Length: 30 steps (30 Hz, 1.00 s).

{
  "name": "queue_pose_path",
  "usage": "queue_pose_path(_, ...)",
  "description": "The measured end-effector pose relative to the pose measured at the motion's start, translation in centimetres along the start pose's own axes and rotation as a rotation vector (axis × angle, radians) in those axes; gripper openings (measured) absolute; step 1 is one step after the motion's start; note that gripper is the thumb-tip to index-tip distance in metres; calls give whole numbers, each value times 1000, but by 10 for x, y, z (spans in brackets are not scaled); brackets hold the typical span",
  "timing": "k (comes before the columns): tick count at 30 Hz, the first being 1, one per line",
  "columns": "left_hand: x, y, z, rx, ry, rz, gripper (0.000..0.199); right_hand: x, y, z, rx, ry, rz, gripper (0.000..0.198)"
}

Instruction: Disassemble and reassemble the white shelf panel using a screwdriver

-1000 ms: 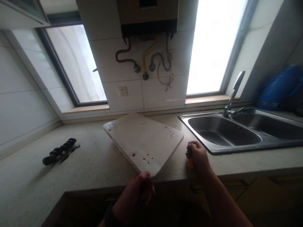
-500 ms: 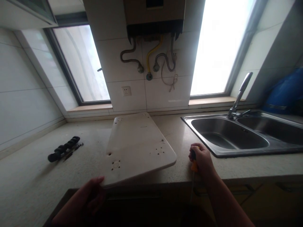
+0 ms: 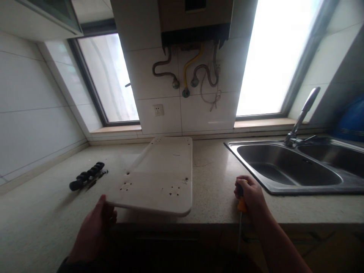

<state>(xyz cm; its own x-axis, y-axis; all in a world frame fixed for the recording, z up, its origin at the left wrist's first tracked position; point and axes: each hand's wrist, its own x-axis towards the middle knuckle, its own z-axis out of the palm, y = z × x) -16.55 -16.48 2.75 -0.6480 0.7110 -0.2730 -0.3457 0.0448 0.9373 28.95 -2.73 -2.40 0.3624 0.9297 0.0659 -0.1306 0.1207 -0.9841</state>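
Observation:
A white board (image 3: 159, 167) with rounded corners and groups of screw holes lies on the counter, its near edge raised a little. My left hand (image 3: 98, 218) pinches its near left corner, thumb on top and fingers beneath. In my right hand (image 3: 250, 193) is a screwdriver (image 3: 241, 204) with an orange and black handle, its shaft pointing down past the counter's front edge. That hand is closed round the handle, to the right of the board and apart from it. Black ribbed cylindrical parts (image 3: 87, 175) lie in a row on the left, with small dark pieces, perhaps screws, beside them.
A steel double sink (image 3: 284, 163) with a faucet (image 3: 301, 117) is set into the counter (image 3: 210, 182) at right. Hoses hang under a water heater (image 3: 196, 19) on the tiled wall. A blue object (image 3: 351, 119) stands far right. Drawer fronts lie below the counter edge.
The board has turned on the counter, its near end swinging left with my left hand. My right hand still grips the screwdriver. The view has shifted slightly.

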Motion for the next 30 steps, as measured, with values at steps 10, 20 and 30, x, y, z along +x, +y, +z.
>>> queue_pose_path(10, -89, -42, 84, -396, -465, -248, 42, 1, 0, 0, -32, 1, -3, 23)
queue_pose_path(20, -84, -48, 96, -373, -343, -249, 44, 2, -1, 3, -30, -8, 2, 23)
queue_pose_path(30, -44, -24, 24, 77, -184, -62, 37, 3, 1, 3, -6, -5, 18, 24)
